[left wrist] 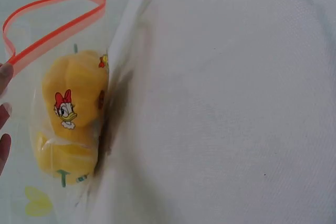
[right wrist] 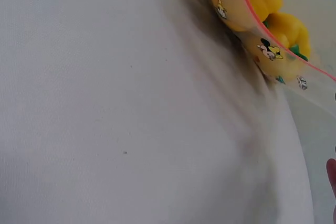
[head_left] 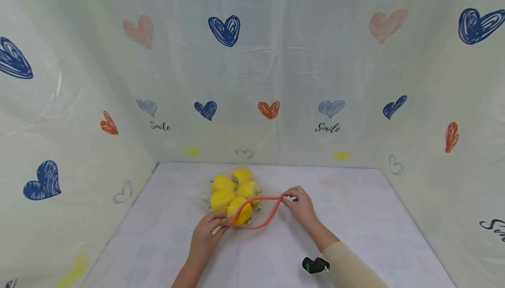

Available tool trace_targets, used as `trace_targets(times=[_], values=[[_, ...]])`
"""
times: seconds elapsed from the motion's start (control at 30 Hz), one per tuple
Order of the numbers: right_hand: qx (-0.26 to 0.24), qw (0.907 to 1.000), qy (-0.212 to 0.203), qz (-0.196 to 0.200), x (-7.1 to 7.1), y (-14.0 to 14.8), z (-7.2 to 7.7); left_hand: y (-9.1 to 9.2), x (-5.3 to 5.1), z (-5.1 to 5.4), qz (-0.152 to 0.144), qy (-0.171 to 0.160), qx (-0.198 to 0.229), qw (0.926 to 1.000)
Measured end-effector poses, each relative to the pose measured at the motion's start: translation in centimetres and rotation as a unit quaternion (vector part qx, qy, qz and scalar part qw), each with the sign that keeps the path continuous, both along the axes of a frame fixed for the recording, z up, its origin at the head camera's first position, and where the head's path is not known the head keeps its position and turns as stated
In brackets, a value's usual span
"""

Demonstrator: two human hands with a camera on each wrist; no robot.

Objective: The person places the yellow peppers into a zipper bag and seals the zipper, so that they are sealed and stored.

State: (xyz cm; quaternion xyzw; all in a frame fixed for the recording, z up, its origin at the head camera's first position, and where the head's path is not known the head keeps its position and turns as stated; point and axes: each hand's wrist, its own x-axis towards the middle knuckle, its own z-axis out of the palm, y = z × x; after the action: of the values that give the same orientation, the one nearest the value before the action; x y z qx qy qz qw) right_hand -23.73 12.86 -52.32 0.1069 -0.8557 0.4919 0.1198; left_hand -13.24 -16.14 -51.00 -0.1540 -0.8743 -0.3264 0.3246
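Observation:
A clear zip bag (head_left: 265, 197) with an orange-red zip edge lies on the table, its mouth spread into a leaf-shaped opening. Inside are several yellow bell peppers (head_left: 222, 183) with green stems, seen through cartoon-printed plastic in both wrist views. My left hand (head_left: 207, 234) pinches the near left end of the zip edge between thumb and fingers. At the far right end of that edge, my right hand (head_left: 302, 207) pinches the other corner. Only fingertips of the right hand show at the side of the right wrist view.
A small black object (head_left: 314, 265) is beside the right sleeve, low in the head view. The white-covered table (head_left: 165, 235) meets a hanging sheet (head_left: 252, 77) printed with hearts at the back and sides.

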Motion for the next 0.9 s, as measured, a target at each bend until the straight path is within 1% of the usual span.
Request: trace_targets(times=[0.1, 0.13, 0.2, 0.23, 0.33, 0.4, 0.53, 0.7, 0.9], values=[[-0.008, 1.0, -0.003, 0.003, 0.2, 0.5, 0.6, -0.1, 0.0, 0.5, -0.001, 0.005, 0.002, 1.0], [-0.01, 0.9999, -0.002, 0.005, 0.3, 0.6, 0.9, -0.2, -0.1, 0.7, -0.004, 0.014, 0.001, 0.9999], [-0.019, 0.9998, 0.001, 0.011, 0.4, 1.0, 1.3, -0.2, -0.2, 1.2, -0.008, 0.036, -0.003, 0.9993], [-0.022, 0.9997, 0.004, 0.014, 0.5, 1.1, 1.6, -0.3, -0.2, 1.4, -0.011, 0.052, -0.006, 0.9986], [-0.031, 0.9991, 0.015, 0.023, 0.7, 1.6, 2.2, -0.4, -0.5, 2.2, -0.032, 0.1, -0.009, 0.9945], [-0.035, 0.9986, 0.024, 0.031, 0.7, 1.9, 2.7, -0.5, -0.7, 2.8, -0.046, 0.117, -0.004, 0.9921], [-0.033, 0.9985, 0.025, 0.037, 1.0, 2.4, 3.8, -0.6, -0.9, 4.1, -0.058, 0.128, 0.002, 0.9901], [-0.03, 0.9984, 0.009, 0.046, 1.2, 2.8, 4.9, -0.8, -0.9, 5.6, -0.052, 0.14, -0.006, 0.9888], [-0.027, 0.9986, -0.001, 0.047, 1.7, 3.3, 6.2, -1.2, -1.1, 6.9, -0.044, 0.141, -0.008, 0.989]])
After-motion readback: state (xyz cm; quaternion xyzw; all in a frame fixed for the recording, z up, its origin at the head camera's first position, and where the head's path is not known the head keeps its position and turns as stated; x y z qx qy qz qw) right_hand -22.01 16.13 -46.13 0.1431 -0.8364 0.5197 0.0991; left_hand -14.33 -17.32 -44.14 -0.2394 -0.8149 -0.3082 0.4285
